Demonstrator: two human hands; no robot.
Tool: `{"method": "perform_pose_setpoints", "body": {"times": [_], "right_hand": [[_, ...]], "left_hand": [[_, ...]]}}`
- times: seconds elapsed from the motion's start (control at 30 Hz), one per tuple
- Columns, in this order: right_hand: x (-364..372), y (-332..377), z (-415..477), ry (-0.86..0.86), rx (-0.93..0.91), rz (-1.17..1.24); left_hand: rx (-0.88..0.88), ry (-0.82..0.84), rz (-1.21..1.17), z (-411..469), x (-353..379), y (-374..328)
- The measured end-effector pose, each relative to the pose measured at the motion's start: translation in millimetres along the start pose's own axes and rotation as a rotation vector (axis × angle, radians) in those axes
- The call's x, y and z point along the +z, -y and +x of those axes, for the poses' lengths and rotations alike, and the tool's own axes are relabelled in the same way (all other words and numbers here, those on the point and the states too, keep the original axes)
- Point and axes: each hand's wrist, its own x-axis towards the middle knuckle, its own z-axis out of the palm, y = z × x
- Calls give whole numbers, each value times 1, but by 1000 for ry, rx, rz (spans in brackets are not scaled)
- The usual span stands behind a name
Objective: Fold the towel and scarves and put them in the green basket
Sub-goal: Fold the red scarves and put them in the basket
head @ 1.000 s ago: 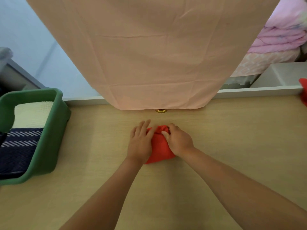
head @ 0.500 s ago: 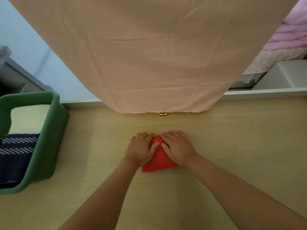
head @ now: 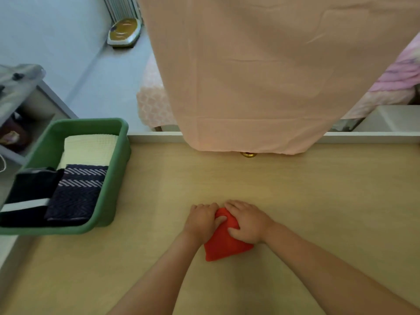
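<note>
Your left hand [head: 201, 220] and right hand [head: 246, 220] cover the far corner of the red scarf [head: 227, 246], so its folds there can't be read. At 9 o'clock the green basket [head: 113, 178] runs off the left edge, and the black cloth [head: 29, 185] inside is cut with it. The navy scarf [head: 77, 196] hides the near end of the cream towel [head: 88, 148]. At 12 o'clock the peach cloth [head: 261, 76] hides all but the lower rim of a small brass thing [head: 248, 154]. The shelf [head: 20, 105] at 10 o'clock is blurred — contents unreadable.
</note>
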Motion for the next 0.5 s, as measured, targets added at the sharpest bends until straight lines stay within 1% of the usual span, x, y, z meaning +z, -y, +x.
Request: {"method": "perform_pose_setpoints", "body": {"times": [0.07, 0.2, 0.27, 0.33, 0.4, 0.5], "right_hand": [[2, 23, 0, 35, -4, -23], [13, 72, 4, 87, 59, -19], [20, 96, 6, 109, 92, -10], [24, 118, 9, 117, 107, 13], [24, 134, 10, 120, 95, 37], [18, 153, 10, 78, 78, 50]], "left_hand": [[14, 12, -23, -17, 2, 18], [41, 21, -318, -51, 8, 57], [73, 20, -409, -67, 10, 75], [68, 22, -469, -81, 9, 93], [58, 90, -513, -95, 1, 109], [41, 247, -557, -108, -10, 127]]}}
